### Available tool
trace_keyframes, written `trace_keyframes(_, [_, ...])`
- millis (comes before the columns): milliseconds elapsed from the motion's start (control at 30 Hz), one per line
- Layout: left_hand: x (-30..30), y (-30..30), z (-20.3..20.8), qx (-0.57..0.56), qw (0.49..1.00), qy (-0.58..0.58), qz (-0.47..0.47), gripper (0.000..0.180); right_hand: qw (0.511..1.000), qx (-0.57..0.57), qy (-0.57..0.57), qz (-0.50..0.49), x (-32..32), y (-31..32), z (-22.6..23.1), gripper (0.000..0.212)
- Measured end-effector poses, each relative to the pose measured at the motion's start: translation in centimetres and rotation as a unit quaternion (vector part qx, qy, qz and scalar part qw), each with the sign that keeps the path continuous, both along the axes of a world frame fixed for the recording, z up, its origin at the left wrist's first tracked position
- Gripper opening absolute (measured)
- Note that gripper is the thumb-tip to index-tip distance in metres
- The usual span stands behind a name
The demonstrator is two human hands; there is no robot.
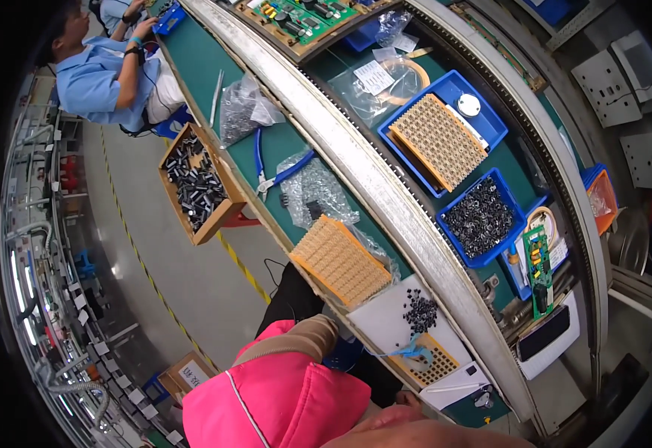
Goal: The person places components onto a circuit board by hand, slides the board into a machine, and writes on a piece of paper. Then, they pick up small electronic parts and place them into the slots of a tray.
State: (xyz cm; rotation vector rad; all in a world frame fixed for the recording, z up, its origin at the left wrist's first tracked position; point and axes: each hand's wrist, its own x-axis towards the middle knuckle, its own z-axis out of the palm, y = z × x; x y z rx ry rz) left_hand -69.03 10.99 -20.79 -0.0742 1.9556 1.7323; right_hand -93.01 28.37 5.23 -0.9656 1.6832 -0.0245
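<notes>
A brown sleeve (296, 337) over my pink garment reaches toward the bench edge; the left hand beyond it is hidden. A small patch of skin, apparently my right hand (408, 401), shows low beside the bench edge, its fingers unclear. Closest to it is an orange board with round holes (439, 364), with a light blue strap (414, 349) lying across it. Small black components (420, 310) are scattered on a white sheet nearby. Farther along the bench stand an orange-edged tray of pale pieces (341, 261) and blue-handled pliers (264, 181) on clear plastic wrap (314, 190).
Across the metal rail (385, 187) are a blue bin of black parts (516, 243), a blue tray (482, 123) holding another pale-pieced block, and a green circuit board (538, 272). A wooden box (229, 211) of cylindrical parts stands left; a co-worker in blue (98, 82) sits beyond it.
</notes>
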Motion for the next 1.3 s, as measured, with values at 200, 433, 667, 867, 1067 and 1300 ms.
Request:
trace_keyframes(200, [-0.3,-2.4,0.5,-0.020,1.000,-0.004,0.012,0.049,0.999,-0.017,0.041,0.030,-0.8,-1.2,-3.9,0.024])
trace_keyframes(433, [-2.1,-10.3,1.4,-0.112,0.994,0.013,0.011,0.049,0.986,-0.104,0.122,0.046,-2.7,-5.3,-9.4,0.024])
trace_keyframes(667, [-0.5,-14.1,1.3,-0.185,0.983,0.016,-0.007,0.048,0.966,-0.167,0.192,0.038,-1.7,-6.6,-16.0,0.024])
trace_keyframes(867, [2.3,-14.5,-0.4,-0.225,0.974,0.024,-0.017,0.048,0.946,-0.196,0.255,0.035,0.4,-5.9,-21.1,0.024])
trace_keyframes(1067, [5.7,-12.2,0.8,-0.253,0.967,0.035,-0.005,0.047,0.921,-0.215,0.321,0.053,2.7,-3.4,-21.3,0.024])
trace_keyframes(1300, [15.2,-10.8,16.5,-0.219,0.946,0.102,0.218,0.034,0.962,-0.170,0.212,-0.013,10.7,-6.5,-6.8,0.039])
